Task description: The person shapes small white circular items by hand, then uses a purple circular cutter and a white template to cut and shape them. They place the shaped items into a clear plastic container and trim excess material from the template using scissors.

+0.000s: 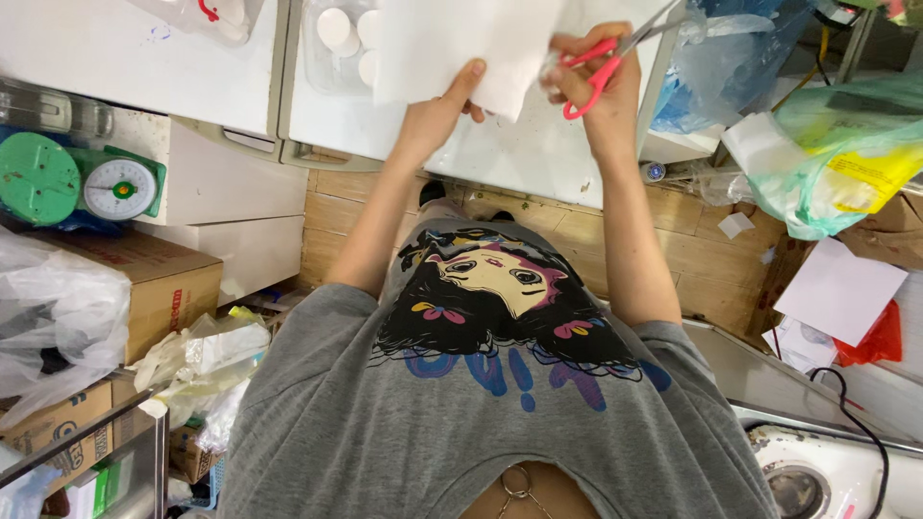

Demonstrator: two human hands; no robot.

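Both hands work over a white chest freezer (538, 154), which serves as the landmark here. The left hand (437, 106) pinches the lower edge of a white sheet of paper (461, 43), held above the freezer lid. The right hand (601, 82) is closed through the handles of red scissors (601, 62), blades pointing away beside the sheet. Left of the freezer stands a green dial scale (120, 187) on a white cabinet; right of it lie plastic bags (836, 163). Below the freezer is a worn wooden floor (711, 259).
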